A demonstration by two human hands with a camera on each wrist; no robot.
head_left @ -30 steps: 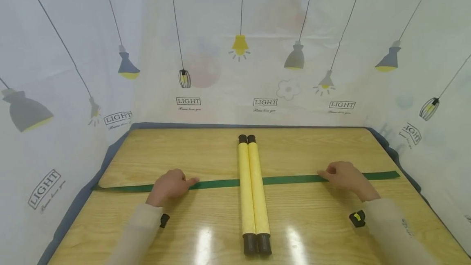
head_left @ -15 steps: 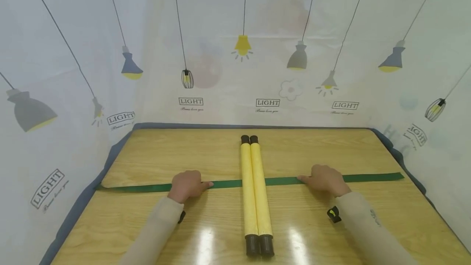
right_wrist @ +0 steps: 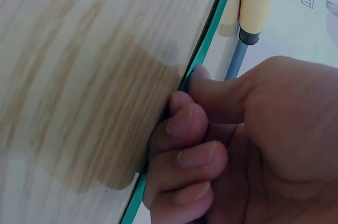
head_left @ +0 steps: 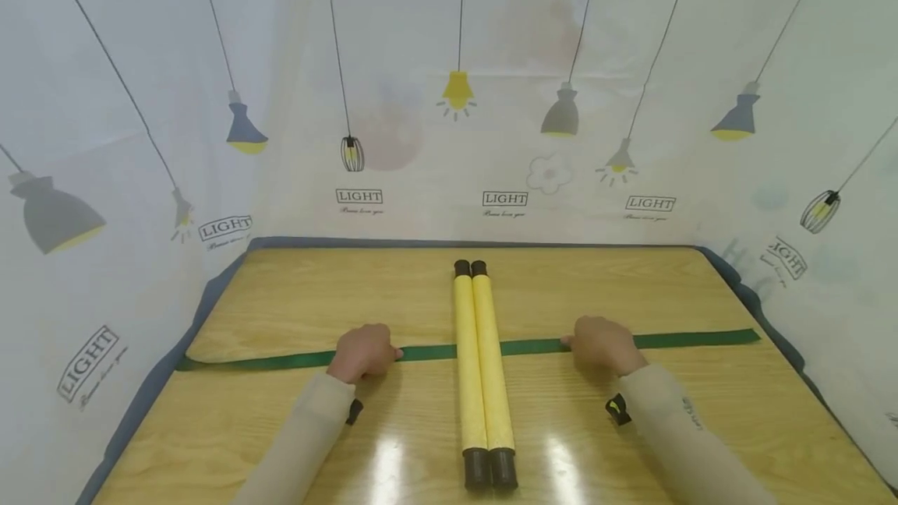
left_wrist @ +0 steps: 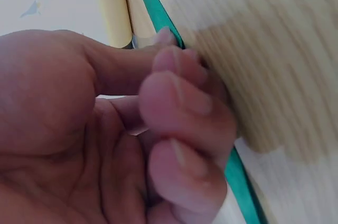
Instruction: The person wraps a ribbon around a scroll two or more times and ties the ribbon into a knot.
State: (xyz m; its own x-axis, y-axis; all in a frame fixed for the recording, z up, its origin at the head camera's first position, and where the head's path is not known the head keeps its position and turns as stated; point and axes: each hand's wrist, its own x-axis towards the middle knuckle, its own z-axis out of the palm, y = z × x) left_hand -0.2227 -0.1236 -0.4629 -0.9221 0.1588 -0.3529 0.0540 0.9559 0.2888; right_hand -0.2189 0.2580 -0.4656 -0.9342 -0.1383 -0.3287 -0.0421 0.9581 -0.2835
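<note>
A long green ribbon point(head_left: 428, 352) runs across the table and passes under two yellow tubes point(head_left: 480, 365) with dark end caps, which lie side by side pointing away from me. Left of the tubes, my left hand point(head_left: 363, 352) pinches the ribbon between thumb and curled fingers; the left wrist view shows the green strip point(left_wrist: 153, 2) entering at the thumb tip. On the other side my right hand point(head_left: 599, 345) pinches the ribbon in the same way, its thumb lying along the strip point(right_wrist: 208, 39) in the right wrist view. Both hands are low over the wood.
The wooden table point(head_left: 337, 279) has a blue-grey edging point(head_left: 477, 243) along its back and sides. A pale cloth backdrop point(head_left: 435, 162) printed with lamps stands around it. The ribbon's right end point(head_left: 744, 336) lies on the table; its left end reaches the table's left edge.
Both hands have moved inward along the ribbon toward the tubes, the right hand farther than the left. The tubes have stayed in place.
</note>
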